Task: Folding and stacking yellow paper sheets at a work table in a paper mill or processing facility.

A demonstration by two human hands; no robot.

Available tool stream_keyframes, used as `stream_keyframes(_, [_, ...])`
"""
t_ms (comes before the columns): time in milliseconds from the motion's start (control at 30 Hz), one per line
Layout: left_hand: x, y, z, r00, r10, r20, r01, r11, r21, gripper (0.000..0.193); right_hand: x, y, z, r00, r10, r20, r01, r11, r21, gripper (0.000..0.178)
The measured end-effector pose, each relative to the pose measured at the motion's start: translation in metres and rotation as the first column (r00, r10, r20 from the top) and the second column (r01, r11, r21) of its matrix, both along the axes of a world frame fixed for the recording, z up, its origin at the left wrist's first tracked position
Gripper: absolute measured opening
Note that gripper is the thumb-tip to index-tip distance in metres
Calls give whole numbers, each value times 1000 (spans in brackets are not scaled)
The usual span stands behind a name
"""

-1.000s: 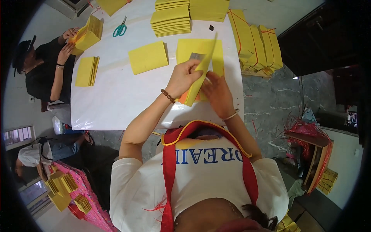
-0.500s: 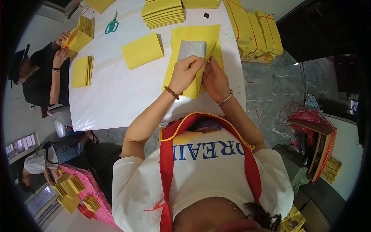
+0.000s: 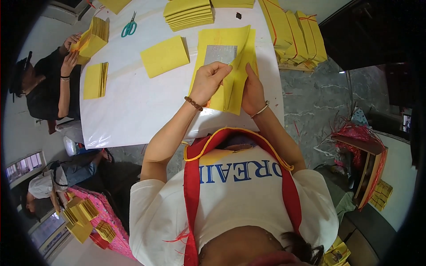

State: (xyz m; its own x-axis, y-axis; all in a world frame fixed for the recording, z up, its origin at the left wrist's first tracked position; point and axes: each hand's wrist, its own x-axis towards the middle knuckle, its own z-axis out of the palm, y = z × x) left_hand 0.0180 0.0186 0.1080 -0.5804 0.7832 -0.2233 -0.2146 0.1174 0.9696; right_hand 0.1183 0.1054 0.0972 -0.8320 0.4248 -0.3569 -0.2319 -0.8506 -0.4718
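Observation:
A stack of yellow paper sheets (image 3: pixel 206 39) lies on the table in front of me, with a silvery-grey rectangle on its left part. A fold or flap of the yellow paper is raised along the middle. My left hand (image 3: pixel 209 83) is closed, pinching that raised edge between thumb and fingers. At the paper's right edge is my right hand (image 3: pixel 254 95), its thumb stretched upward. The fingers of that hand are hidden beside or behind the paper, so their grip does not show. A folded yellow paper piece (image 3: pixel 164 56) rests to the left.
The white-covered table (image 3: pixel 133 111) also bears teal-handled scissors (image 3: pixel 129 29), yellow stacks (image 3: pixel 188 15) at the back and a small stack (image 3: pixel 94 81) at left. Another person's hands (image 3: pixel 69 62) handle a yellow bundle (image 3: pixel 95 37). Tied yellow bundles (image 3: pixel 295 37) stand beyond the right edge.
My left hand has drawn slightly left with the raised paper edge. My right thumb has come away from that edge toward the right, and the gap between my hands has widened.

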Motion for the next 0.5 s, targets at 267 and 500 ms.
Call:
stream_keyframes(267, [1, -1, -3, 997, 25, 76, -28, 999, 42, 20, 1, 3, -9, 1000, -3, 1, 3, 1000, -24, 35])
stream_keyframes(500, [-1, -4, -3, 993, 18, 119, -23, 999, 35, 20, 1, 4, -11, 1000, 7, -3, -7, 999, -51, 36])
